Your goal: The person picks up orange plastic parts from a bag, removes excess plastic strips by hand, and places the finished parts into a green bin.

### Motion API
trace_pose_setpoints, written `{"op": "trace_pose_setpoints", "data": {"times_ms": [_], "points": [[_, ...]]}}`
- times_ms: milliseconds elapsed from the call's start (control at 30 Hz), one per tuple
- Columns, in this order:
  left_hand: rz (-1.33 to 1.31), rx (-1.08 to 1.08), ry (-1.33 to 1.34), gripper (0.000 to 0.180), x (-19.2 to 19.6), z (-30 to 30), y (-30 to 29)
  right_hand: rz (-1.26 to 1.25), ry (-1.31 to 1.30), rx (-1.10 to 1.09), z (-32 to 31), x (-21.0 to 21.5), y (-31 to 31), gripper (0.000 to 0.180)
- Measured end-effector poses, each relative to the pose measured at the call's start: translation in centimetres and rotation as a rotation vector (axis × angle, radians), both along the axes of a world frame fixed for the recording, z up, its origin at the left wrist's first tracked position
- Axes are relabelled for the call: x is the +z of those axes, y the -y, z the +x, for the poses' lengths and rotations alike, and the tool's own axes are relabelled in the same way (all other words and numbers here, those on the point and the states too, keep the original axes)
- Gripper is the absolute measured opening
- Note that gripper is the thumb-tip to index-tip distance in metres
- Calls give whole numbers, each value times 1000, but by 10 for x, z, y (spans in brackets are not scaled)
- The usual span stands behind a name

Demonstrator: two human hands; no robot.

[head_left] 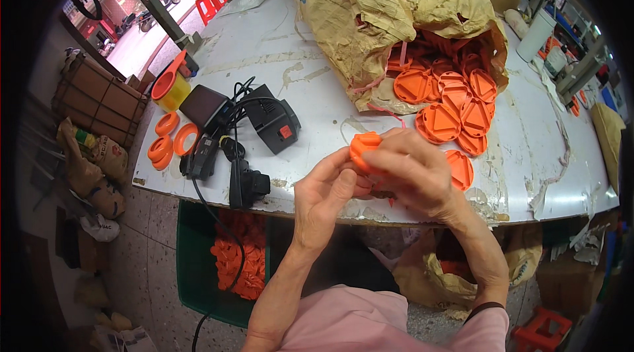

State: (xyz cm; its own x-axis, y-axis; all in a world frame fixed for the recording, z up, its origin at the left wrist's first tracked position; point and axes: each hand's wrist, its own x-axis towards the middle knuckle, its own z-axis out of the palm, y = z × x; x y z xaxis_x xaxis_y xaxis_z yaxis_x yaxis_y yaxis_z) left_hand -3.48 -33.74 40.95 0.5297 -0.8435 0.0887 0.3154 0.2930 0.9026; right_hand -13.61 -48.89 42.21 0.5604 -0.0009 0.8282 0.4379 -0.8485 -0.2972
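In the head view, a person in a pink top worked at a white desk point(231, 55), and an orange piece point(365, 147) was in their hands near the middle, above the near edge. The left hand point(318, 197) had its grip closed about the piece, its fingertips on the left side and beneath. The right hand point(419, 170) was bent over the piece's right side, touching it; whether its grip was closed on it could not be told, as the hand was blurred and hid its own fingertips.

Reckoned from the piece, a paper sack point(350, 28) lay between twelve and one o'clock, its mouth open. Orange discs point(441, 122) filled the mouth and lay heaped before it at two o'clock. One disc point(460, 169) was at about three, just beside the right hand.

A black box point(269, 121) with cables sat between nine and ten o'clock, and a black plug point(251, 185) between eight and nine. Orange rings point(166, 123) lay farther out at nine.

Below desk level, a green bin point(191, 296) of orange parts point(239, 259) stood at eight o'clock, and a red stool point(543, 331) between four and five.
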Motion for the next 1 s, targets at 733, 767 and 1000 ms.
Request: {"op": "trace_pose_setpoints", "data": {"times_ms": [733, 767, 1000], "points": [[-54, 99, -61, 34, -8, 3, 4, 327, -117, -188, -11, 12, 4, 36], [-55, 98, -61, 34, -9, 4, 4, 481, -185, -135, -10, 12, 0, 34], [-50, 103, -51, 36, -8, 2, 4, 848, -416, -24, -14, 13, 0, 29]]}}
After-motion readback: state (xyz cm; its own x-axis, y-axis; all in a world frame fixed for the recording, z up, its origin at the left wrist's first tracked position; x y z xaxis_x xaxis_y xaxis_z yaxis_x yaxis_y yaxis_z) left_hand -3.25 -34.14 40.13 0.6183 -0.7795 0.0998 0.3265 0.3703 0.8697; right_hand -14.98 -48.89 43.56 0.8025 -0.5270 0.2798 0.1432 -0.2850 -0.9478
